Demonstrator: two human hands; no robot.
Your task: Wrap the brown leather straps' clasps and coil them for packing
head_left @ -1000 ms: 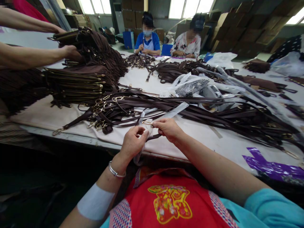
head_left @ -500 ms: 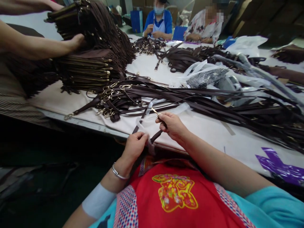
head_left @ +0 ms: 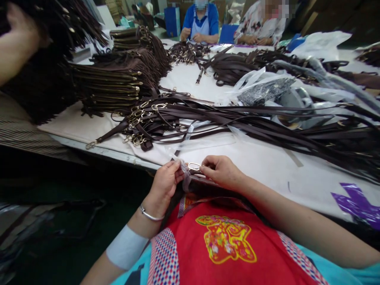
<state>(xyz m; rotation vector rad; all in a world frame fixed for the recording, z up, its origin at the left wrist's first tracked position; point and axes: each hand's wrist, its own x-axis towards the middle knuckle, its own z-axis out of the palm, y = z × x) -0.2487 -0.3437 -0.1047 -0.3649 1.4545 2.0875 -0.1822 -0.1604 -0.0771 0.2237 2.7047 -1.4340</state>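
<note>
Close to the table's front edge, my left hand (head_left: 166, 179) pinches a strip of clear plastic wrap (head_left: 186, 176) that hangs down beside its fingers. My right hand (head_left: 222, 171) is closed on a gold-coloured metal clasp (head_left: 194, 166), an oval ring that points toward my left fingertips. A dark brown strap runs by both hands, mostly hidden by the fingers and the plastic. Just beyond lies a bundle of brown leather straps (head_left: 208, 118), with gold clasps (head_left: 139, 114) gathered at its left end.
A tall stack of brown zippered pieces (head_left: 107, 85) stands at left; another person's hand (head_left: 20, 43) holds more of them. Clear plastic bags (head_left: 267, 91) lie among straps on the right. Purple plastic (head_left: 356, 206) sits at the near right edge. Two people (head_left: 199, 23) sit across the table.
My right hand has lowered and brought the clasp near my left hand, turning it so its oval shows. The other person has lifted a pile off the stack to the left.
</note>
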